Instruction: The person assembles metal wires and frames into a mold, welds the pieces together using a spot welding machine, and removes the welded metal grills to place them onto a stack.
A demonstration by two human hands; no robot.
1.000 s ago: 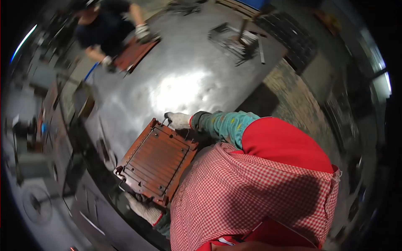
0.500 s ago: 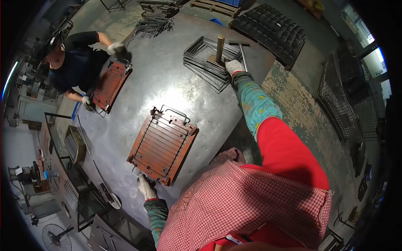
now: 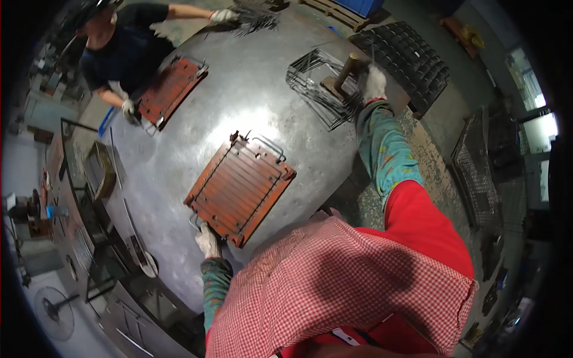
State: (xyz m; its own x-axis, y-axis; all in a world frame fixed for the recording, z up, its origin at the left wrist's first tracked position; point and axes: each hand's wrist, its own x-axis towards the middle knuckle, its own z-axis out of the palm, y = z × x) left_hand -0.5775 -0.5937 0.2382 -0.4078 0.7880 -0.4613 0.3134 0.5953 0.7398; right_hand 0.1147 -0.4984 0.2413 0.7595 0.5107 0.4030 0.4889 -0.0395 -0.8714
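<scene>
My left hand, in a white glove, is closed at the near-left corner of a red-brown grooved metal jig, on a bent wire handle. Thin rods lie across the jig, and another bent wire handle sticks out at its far edge. Blurred by motion, my gloved right hand is closed around a hammer, whose head is smeared. Just left of that hand, an upright brass-coloured post on a base stands amid a pile of rectangular wire frames.
Across the metal table, a co-worker holds a second red jig with one gloved hand and reaches the other to a heap of rods. A pallet of dark curved parts stands beyond the table.
My right hand has shifted slightly right, onto the hammer. The co-worker's one hand has gone from the second jig to the rod heap. The view has swung, moving everything across the picture.
</scene>
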